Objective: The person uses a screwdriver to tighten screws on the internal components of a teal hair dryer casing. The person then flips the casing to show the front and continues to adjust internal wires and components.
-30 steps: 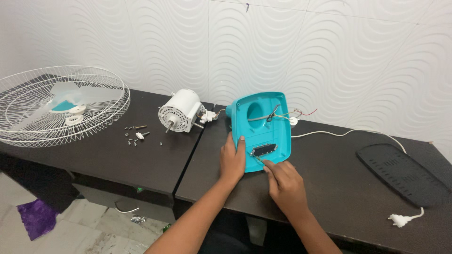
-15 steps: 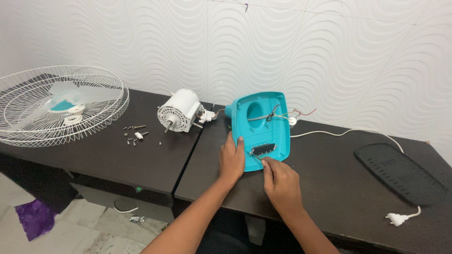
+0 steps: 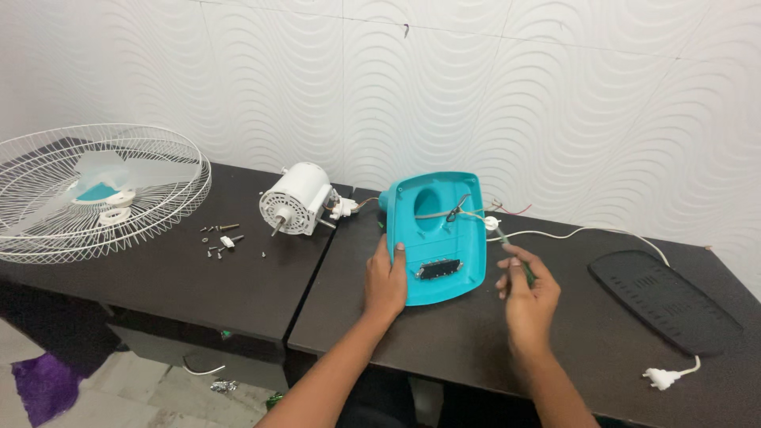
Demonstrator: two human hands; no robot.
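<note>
the teal fan housing [image 3: 441, 238] lies open side up near the middle of the dark table [image 3: 158, 277], just right of the seam, its long axis running from the back edge toward the front edge. the left hand [image 3: 386, 281] lies flat against its left rim, fingers extended, pressing rather than clasping. the right hand [image 3: 527, 295] is just off the right rim, apart from it, fingers curled around a thin dark-green tool [image 3: 519, 265]; the tip is too small to make out. the housing lies to the left of that grip. loose wires [image 3: 476, 214] cross its upper part. the white motor [image 3: 295, 200], small screws [image 3: 224, 238] and wire fan guard [image 3: 95, 190] sit toward the left end; the black grille panel [image 3: 664, 299] and white plug [image 3: 659, 378] toward the right.
</note>
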